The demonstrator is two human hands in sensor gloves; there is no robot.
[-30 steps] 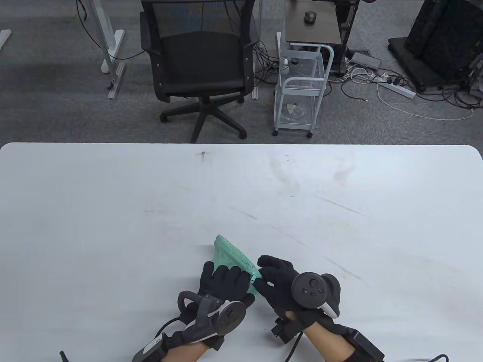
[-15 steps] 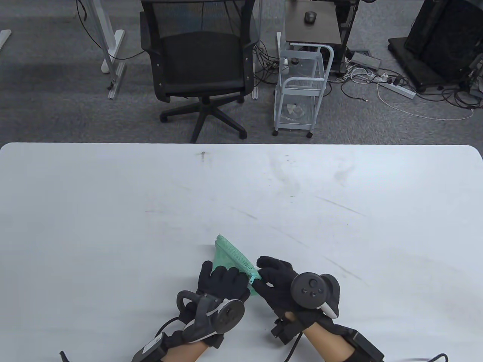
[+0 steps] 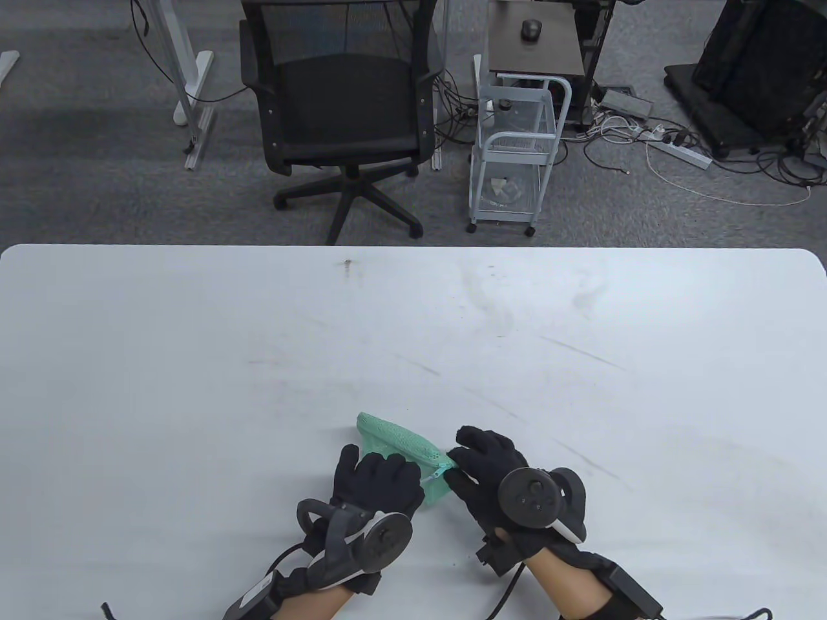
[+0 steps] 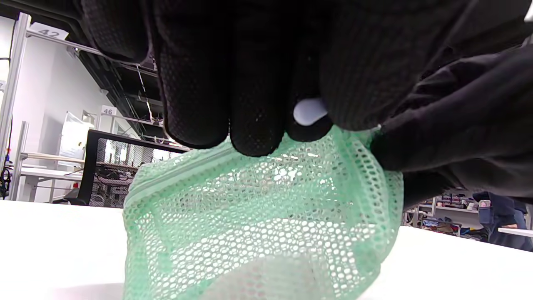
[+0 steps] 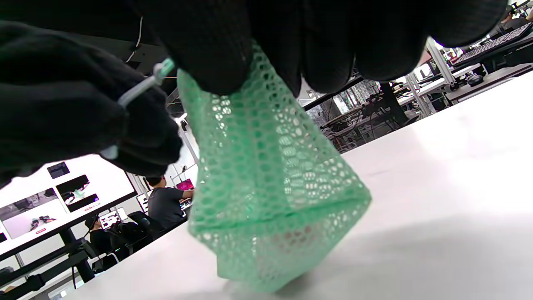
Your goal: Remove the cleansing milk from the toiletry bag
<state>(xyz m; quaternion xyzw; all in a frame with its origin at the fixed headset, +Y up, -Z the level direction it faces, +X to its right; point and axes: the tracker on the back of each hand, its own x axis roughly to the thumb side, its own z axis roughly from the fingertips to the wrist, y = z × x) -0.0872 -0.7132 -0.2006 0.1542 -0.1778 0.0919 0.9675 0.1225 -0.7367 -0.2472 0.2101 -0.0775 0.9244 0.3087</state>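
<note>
A green mesh toiletry bag lies near the front middle of the white table. My left hand grips its near side, fingers curled over the mesh. My right hand pinches the bag's right end, fingers clamped on the mesh. A white zipper pull stretches between the two hands and also shows in the right wrist view; I cannot tell which hand holds it. The cleansing milk cannot be made out through the mesh.
A black office chair and a small white cart stand on the floor beyond the table's far edge. The bag is the only object I see on the table.
The bag's far tip has swung left and lower. My right hand has moved a little right, stretching the bag's right end. The zipper pull now lies slanted between the hands.
</note>
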